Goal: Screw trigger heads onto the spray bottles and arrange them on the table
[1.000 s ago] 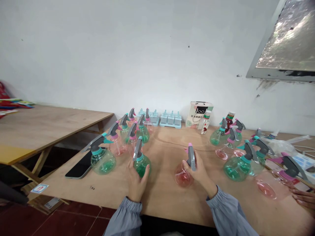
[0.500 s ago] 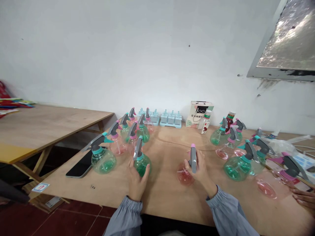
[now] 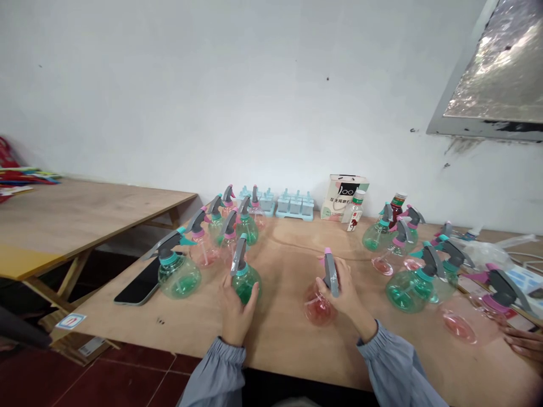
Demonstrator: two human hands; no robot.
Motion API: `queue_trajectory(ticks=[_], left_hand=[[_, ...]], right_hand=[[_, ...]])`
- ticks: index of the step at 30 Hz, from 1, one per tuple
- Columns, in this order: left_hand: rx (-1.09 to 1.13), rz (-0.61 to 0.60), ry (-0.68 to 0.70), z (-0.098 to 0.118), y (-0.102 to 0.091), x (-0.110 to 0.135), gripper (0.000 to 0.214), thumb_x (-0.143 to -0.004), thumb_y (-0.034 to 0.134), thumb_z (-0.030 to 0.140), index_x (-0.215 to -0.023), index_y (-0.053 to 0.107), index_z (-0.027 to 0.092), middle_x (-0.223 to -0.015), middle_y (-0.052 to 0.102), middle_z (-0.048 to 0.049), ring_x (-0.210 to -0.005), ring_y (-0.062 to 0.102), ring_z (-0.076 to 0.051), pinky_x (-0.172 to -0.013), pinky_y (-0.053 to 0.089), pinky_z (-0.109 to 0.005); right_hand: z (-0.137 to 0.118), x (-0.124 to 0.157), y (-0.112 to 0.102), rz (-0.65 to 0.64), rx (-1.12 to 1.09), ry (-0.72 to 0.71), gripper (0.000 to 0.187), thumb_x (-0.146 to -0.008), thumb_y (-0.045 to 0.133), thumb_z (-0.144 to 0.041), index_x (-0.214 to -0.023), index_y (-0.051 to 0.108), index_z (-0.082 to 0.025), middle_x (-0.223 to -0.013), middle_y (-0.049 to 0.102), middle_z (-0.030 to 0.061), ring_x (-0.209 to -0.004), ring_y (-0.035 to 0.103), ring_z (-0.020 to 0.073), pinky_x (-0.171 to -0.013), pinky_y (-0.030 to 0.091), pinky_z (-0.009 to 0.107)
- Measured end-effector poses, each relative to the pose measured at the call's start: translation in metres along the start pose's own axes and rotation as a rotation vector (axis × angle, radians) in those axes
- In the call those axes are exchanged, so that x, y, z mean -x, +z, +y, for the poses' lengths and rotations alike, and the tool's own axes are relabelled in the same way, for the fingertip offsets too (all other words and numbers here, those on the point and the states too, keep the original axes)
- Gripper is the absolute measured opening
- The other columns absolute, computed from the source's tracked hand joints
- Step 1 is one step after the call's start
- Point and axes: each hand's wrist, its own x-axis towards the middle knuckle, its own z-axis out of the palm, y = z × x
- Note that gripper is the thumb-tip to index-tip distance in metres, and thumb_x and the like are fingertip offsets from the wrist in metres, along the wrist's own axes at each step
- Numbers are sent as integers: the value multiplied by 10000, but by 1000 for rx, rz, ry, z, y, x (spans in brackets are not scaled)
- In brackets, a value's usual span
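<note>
Since half a second ago, the pink spray bottle (image 3: pixel 318 308) has swivelled in the right hand (image 3: pixel 345 291): its grey head now leans left and its round base sits a little nearer the wearer. Beside it, the green spray bottle (image 3: pixel 246 285) and the left hand (image 3: pixel 237 311) look unchanged.

The pink bottle is in front of the wearer, right of the green one; whether its base fully rests on the desk (image 3: pixel 280 294) I cannot tell. The right hand is closed about its neck and upper body, thumb on the near side. The left hand cups the green bottle's body between thumb and fingers.

Both should be light, with only shallow liquid showing low down. The clear walls look thin and smooth, so likely to flex if squeezed and slip if damp; the stiff collar seems the surest hold, clear of the trigger.

Further out on the left, a teal-collared spray bottle (image 3: pixel 180 280) stands by a phone (image 3: pixel 136 285). On the right are another green-tinted sprayer (image 3: pixel 407 294) and a clear pink-collared one (image 3: pixel 458 322), near another person's fingers (image 3: pixel 524 342). Pale blue ice-pop moulds (image 3: pixel 294 206) and a printed carton (image 3: pixel 337 198) stand by the wall.
</note>
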Motion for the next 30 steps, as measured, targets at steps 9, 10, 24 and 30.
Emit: queue_trajectory(ticks=[9, 10, 24, 30], left_hand=[[-7, 9, 21, -2, 1, 1, 642, -913, 607, 534, -1386, 447, 131, -1252, 582, -183, -1165, 568, -330, -977, 481, -512], [-6, 8, 18, -2, 1, 1, 643, -913, 607, 533, -1390, 445, 133, -1254, 580, -181, -1167, 568, -328, -979, 481, -511], [-23, 4, 24, -2, 1, 0, 647, -916, 589, 555, -1387, 447, 135, -1243, 579, -182, -1153, 573, -332, -962, 490, -515], [7, 4, 19, -4, 3, 2, 642, -911, 609, 541, -1397, 438, 157, -1248, 571, -165, -1173, 565, -326, -996, 478, -522]], right_hand=[[4, 1, -1, 64, 46, 26, 141, -816, 612, -301, -940, 577, -245, -831, 643, 21, -769, 612, 228, -724, 423, 377], [5, 1, -1, 56, 49, 31, 169, -819, 610, -315, -972, 589, -248, -856, 652, 31, -796, 619, 238, -736, 432, 386], [5, -6, -7, -38, 53, 64, 111, -839, 574, -318, -922, 575, -245, -841, 643, 31, -805, 613, 232, -755, 436, 377], [4, -8, -11, -76, 6, 54, 149, -828, 578, -319, -958, 579, -245, -866, 670, 36, -824, 638, 238, -773, 462, 387]])
